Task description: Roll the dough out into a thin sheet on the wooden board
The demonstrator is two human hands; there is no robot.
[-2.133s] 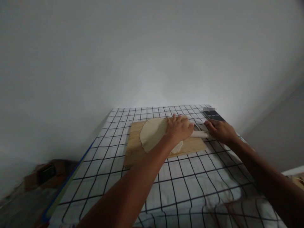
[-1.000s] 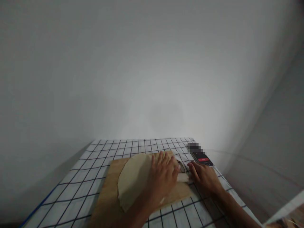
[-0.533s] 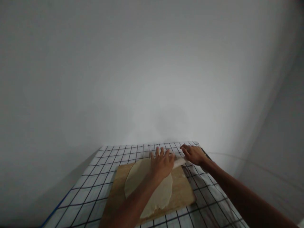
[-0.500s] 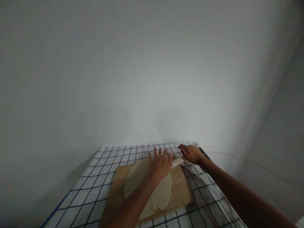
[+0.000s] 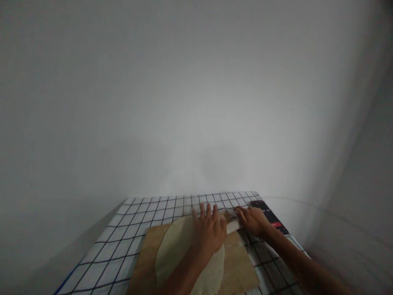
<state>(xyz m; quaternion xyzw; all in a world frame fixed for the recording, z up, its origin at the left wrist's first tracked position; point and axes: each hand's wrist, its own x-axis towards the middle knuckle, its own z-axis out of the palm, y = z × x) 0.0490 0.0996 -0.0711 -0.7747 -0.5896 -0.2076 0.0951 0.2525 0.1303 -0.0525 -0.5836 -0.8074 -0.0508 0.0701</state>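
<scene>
A flat, roughly round sheet of dough [image 5: 175, 246] lies on a wooden board [image 5: 239, 262]. Over its far right part rests my left hand [image 5: 210, 231], palm down with the fingers stretched out and apart. A pale rolling pin [image 5: 233, 226] shows between my two hands, and the rest of it is hidden beneath them. My right hand [image 5: 253, 221] is closed around the pin's right end, at the board's far right corner.
The board lies on a table with a white, black-checked cloth [image 5: 123, 241]. A phone [image 5: 272, 217] with a lit screen lies at the table's right edge, beside my right hand. A plain wall [image 5: 196, 102] stands behind the table.
The table and board appear lower in view. My right hand has come down with the rolling pin, and more of the phone shows. My left hand stays spread over the dough.
</scene>
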